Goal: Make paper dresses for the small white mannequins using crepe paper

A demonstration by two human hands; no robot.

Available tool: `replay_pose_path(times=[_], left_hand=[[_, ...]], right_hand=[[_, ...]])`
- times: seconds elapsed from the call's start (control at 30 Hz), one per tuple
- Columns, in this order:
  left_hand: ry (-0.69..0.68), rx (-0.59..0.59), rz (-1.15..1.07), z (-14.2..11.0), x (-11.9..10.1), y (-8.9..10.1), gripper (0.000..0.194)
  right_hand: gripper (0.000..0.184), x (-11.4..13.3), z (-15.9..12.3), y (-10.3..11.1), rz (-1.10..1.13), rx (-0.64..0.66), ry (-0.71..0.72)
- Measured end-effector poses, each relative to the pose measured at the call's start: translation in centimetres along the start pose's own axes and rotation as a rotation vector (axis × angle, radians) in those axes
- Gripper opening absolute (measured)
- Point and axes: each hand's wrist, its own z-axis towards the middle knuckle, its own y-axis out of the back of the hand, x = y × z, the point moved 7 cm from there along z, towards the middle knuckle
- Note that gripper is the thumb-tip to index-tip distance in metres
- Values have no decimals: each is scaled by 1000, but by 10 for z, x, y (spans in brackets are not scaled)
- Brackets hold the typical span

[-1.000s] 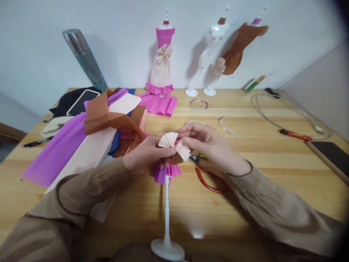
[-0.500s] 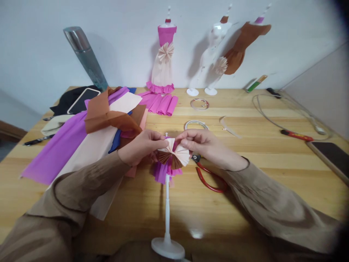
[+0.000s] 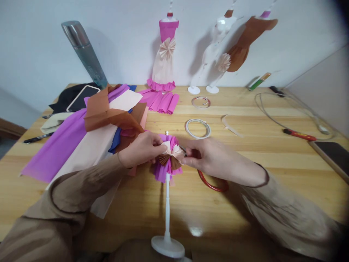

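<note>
A pleated paper bow (image 3: 171,155) in cream and brown is fanned out in front of a small mannequin. My left hand (image 3: 143,148) pinches the bow's upper left part between thumb and fingers. At the bow's right edge, my right hand (image 3: 218,158) is closed with thumb and fingertips on the pleats; motion blurs it slightly. Behind the bow, purple and pink crinkled paper (image 3: 161,171) wraps the mannequin, whose white stand (image 3: 167,211) rises from a round base. Red-handled pliers or scissors (image 3: 211,185) lie under my right hand, their jaws mostly hidden.
Coloured paper sheets (image 3: 65,149) are heaped at the left beside a phone (image 3: 83,99) and a bottle (image 3: 85,54). Dressed mannequins (image 3: 165,69) line the wall. A tape roll (image 3: 198,128), a cable (image 3: 259,109) and another phone (image 3: 331,156) lie behind and right.
My right hand has shifted down and turned along the bow's right side, and that side looks drawn in. My left hand keeps its pinch. The view has tilted slightly.
</note>
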Motion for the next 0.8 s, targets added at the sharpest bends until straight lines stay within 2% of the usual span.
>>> replay_pose_path(times=[0.17, 0.3, 0.4, 0.53, 0.6, 0.8], left_hand=[[-113, -117, 319, -3, -9, 13, 25], [-126, -173, 459, -13, -19, 22, 11], [-164, -195, 571, -23, -28, 23, 8], [-333, -40, 731, -29, -35, 2, 18], [-363, 35, 771, -28, -32, -8, 22], [-362, 56, 793, -22, -27, -15, 21]], right_hand=[[10, 4, -1, -9, -44, 30, -17], [7, 5, -1, -15, -78, 18, 5], [8, 3, -1, -16, -88, 20, -9], [11, 2, -2, -15, -92, 37, -2], [12, 3, -2, -14, -103, 29, 17], [12, 8, -2, -12, -167, -44, 39]])
